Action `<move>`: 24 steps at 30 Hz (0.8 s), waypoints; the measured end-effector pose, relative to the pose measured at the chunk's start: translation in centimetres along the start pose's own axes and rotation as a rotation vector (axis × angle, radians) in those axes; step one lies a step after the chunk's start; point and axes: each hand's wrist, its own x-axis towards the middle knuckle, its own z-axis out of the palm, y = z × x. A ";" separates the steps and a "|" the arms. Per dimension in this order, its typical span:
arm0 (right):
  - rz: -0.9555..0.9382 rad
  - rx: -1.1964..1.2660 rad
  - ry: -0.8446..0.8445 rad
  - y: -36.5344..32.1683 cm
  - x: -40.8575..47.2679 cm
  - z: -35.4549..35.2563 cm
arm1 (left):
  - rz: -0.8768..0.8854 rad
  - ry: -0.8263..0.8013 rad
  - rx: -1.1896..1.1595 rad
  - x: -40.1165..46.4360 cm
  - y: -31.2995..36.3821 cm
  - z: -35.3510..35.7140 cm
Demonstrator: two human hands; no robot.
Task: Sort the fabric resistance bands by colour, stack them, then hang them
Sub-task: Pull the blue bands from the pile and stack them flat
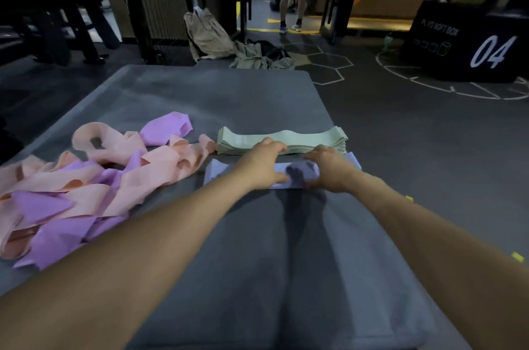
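Left hand (264,163): fingers curled over far edge of blue band (296,176), thumb on near edge, gripping. Right hand (329,169): same grip, right of centre. Band flat on grey mat (257,249), ends protruding both sides. Green stack (282,139) just beyond, edges aligned. Pink and purple heap (86,186) left. Bare mat near side. Mat right edge close; black box (469,40) far right.

Two bare forearms, no sleeves in view up to the frame edge. Bare left hand (264,165) and bare right hand (329,167), without gloves, rings, watch or wristband.
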 end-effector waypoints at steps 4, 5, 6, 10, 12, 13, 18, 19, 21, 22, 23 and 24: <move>-0.045 -0.182 -0.090 3.2 0.2 -1.7 | 0.018 -0.154 0.243 2.3 1.8 1.0; -0.059 -0.212 -0.127 3.7 0.5 -2.0 | 0.018 -0.193 0.282 2.8 1.8 1.0; -0.065 -0.227 -0.170 4.0 0.6 -2.3 | 0.014 -0.236 0.308 3.1 1.8 1.1; -0.074 -0.203 -0.255 5.3 0.7 -2.3 | 0.005 -0.331 0.330 3.8 1.3 1.3; -0.083 -0.177 -0.213 5.6 0.3 -2.4 | 0.010 -0.312 0.295 3.7 1.3 1.3; -0.084 -0.173 -0.192 5.7 0.2 -2.3 | 0.012 -0.300 0.278 3.7 1.4 1.4; -0.092 -0.160 -0.154 5.8 -0.4 -2.2 | -0.017 -0.279 0.261 3.5 1.8 1.6; -0.099 -0.152 -0.161 5.7 -0.4 -2.1 | -0.020 -0.290 0.261 3.6 1.9 1.6; -0.125 -0.134 -0.164 5.3 -0.2 -2.0 | -0.019 -0.312 0.252 3.7 2.3 1.7; -0.133 -0.124 -0.159 5.0 -0.1 -2.0 | -0.019 -0.314 0.239 3.7 2.6 1.8; -0.137 -0.115 -0.154 4.9 0.0 -1.9 | -0.018 -0.310 0.225 3.8 2.9 2.1; -0.137 -0.106 -0.154 4.8 0.1 -1.8 | -0.016 -0.304 0.219 3.9 3.2 2.5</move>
